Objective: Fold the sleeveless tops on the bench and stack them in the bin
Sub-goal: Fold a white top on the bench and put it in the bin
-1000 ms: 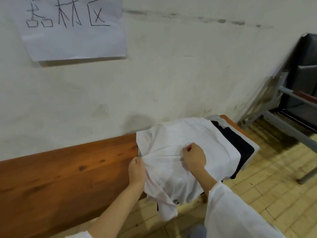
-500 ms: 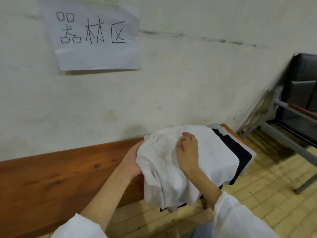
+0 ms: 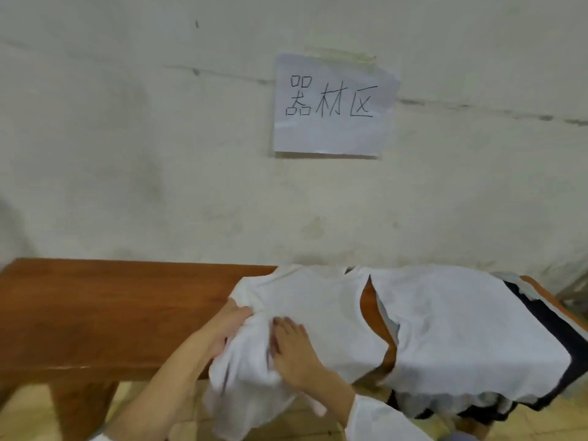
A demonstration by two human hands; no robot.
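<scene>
Left of our fingers runs the bare wood of the bench [image 3: 111, 307], set against a pale wall [image 3: 127, 154], with one leg [image 3: 82, 405] standing on the floor [image 3: 25, 418] below. Our left hand [image 3: 230, 323] sits at the left edge of a white top [image 3: 311, 303] and grips a bunch of its cloth, the fingers curled into the fabric so that part of the hand is covered by it. The top lies spread on the bench from those fingers away to the right, and its near part hangs crumpled over the front edge below both hands. Just right of the left hand, our right hand [image 3: 296, 358] lies flat on the top, fingers straight and together, pressing the cloth down and holding nothing; its white sleeve [image 3: 378, 421] shows at the bottom. Well above these fingers a paper sign [image 3: 334, 103] with handwritten characters is stuck to the wall. Right of the right hand's fingers a narrow strip of bench wood shows, and beyond it lies a pile [image 3: 461, 329] of tops with a white one uppermost, draped over the front edge. At the far right a dark top [image 3: 541, 323] peeks out from under that white one.
</scene>
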